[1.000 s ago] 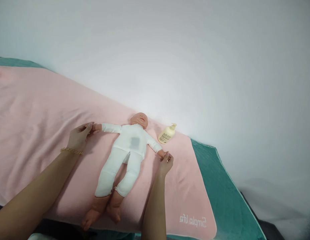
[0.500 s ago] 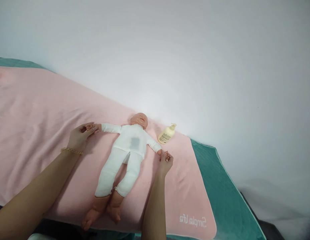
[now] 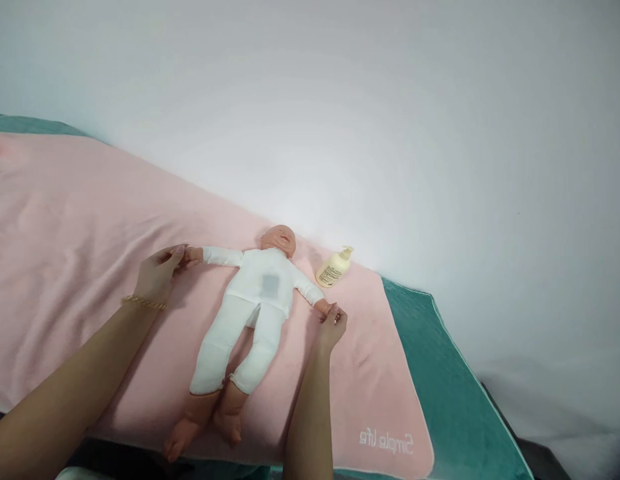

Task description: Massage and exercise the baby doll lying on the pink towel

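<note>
A baby doll [image 3: 263, 283] in a white cloth body lies on its back on a pink blanket [image 3: 370, 373], arms spread out, head toward the wall. My left hand [image 3: 163, 270], with a beaded bracelet at the wrist, is closed on the doll's hand at the left. At the right, my right hand [image 3: 333, 325] pinches the doll's other hand between thumb and fingers. The doll's small fingers are mostly hidden by mine. A cream pump bottle [image 3: 333, 269] with dark print stands on the blanket beside the doll's right-side arm.
Under the pink blanket lies a green cover [image 3: 425, 333], showing at the right and far left. A pale wall [image 3: 310, 120] rises behind the far edge. Dark shapes show below the near edge and at the lower right.
My left thumb has moved up over the doll's hand, covering its fingers. My right fingers have shifted slightly on the other doll hand. The doll's body and the bottle have stayed in place.
</note>
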`<state>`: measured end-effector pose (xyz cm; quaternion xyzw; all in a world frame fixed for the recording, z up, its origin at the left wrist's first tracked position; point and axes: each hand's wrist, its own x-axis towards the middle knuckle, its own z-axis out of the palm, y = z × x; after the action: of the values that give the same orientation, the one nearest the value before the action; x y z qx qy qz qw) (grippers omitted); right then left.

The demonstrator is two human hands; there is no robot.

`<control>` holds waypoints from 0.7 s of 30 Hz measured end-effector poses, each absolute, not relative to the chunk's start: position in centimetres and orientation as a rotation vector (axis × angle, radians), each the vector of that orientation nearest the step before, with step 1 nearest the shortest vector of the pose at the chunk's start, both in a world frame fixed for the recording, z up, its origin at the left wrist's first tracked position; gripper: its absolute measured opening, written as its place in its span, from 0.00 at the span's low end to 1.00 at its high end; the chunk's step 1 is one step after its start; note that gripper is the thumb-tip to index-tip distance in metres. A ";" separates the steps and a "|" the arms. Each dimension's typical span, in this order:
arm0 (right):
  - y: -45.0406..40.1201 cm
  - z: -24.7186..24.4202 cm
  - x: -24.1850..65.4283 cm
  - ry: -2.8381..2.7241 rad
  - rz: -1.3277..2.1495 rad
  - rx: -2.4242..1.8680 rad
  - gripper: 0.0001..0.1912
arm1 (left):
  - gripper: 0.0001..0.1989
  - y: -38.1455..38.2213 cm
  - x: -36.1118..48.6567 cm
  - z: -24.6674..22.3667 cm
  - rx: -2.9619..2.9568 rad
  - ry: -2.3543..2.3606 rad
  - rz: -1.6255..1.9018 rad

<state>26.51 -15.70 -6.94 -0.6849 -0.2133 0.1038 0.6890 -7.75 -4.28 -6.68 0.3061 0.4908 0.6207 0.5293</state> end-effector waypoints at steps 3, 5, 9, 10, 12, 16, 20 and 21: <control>-15.5 -7.5 27.1 -0.464 0.245 -1.505 0.21 | 0.12 -4.5 -7.6 -6.3 0.696 1.129 1.526; -15.4 -7.8 27.3 -0.469 0.256 -1.487 0.22 | 0.12 -4.5 -7.6 -6.3 0.677 1.096 1.534; -15.4 -7.8 27.3 -0.486 0.289 -1.436 0.26 | 0.17 -4.2 -7.9 -7.0 0.682 1.033 1.526; -15.4 -7.7 27.2 -0.485 0.298 -1.424 0.26 | 0.18 -4.1 -7.9 -7.0 0.694 1.044 1.515; -15.6 -7.3 26.9 -0.478 0.308 -1.413 0.27 | 0.22 -4.1 -8.0 -7.0 0.727 1.080 1.501; -15.8 -6.5 26.3 -0.478 0.284 -1.434 0.23 | 0.24 -4.4 -7.9 -6.4 0.792 1.131 1.513; -15.7 -6.4 25.9 -0.496 0.300 -1.448 0.18 | 0.24 -4.8 -7.7 -6.0 0.843 1.164 1.521; -15.7 -6.4 25.8 -0.499 0.309 -1.451 0.18 | 0.24 -4.9 -7.6 -5.9 0.851 1.170 1.523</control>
<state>25.80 -15.68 -6.41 -0.6537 -0.2249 0.1391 0.7091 -7.59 -4.88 -5.94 0.3516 0.4833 0.6291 0.4970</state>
